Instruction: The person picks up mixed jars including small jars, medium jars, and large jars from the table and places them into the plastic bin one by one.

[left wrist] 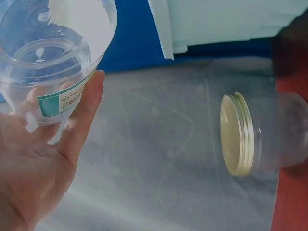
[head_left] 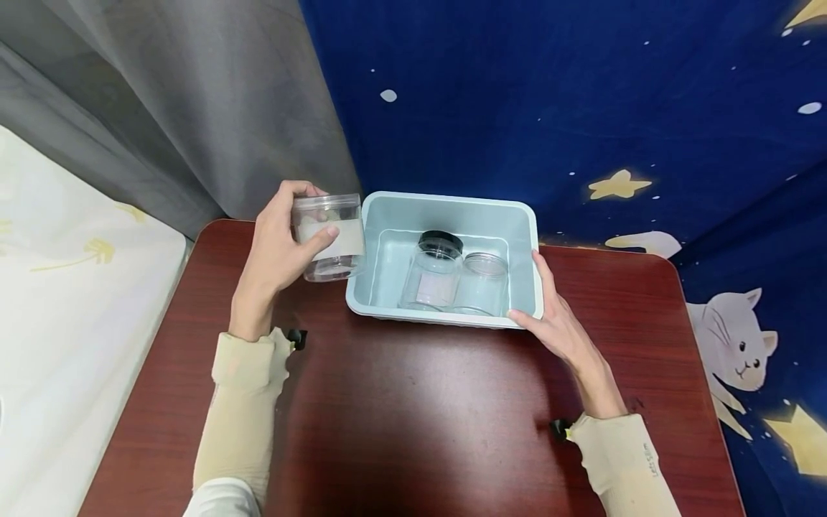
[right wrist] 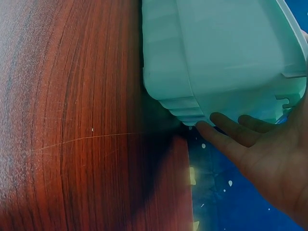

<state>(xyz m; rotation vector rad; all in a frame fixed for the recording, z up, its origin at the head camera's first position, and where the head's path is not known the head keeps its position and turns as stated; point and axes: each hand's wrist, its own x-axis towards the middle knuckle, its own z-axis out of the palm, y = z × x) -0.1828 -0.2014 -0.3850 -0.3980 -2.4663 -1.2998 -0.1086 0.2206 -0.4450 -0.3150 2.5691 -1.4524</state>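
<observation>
Beige sleeves [head_left: 240,424] are worn. One clear jar [head_left: 341,249] is gripped by the left hand [head_left: 274,248], a blue bin [head_left: 446,213] touched by the outspread right hand [head_left: 561,322].

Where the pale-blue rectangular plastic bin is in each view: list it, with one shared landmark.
Head: bin near centre, slightly right.
Left wrist: bin at top right, cut off.
Right wrist: bin at upper right, outside showing.
Shared landmark: red-brown wood-grained table: lower half, right edge, left side respectively.
</observation>
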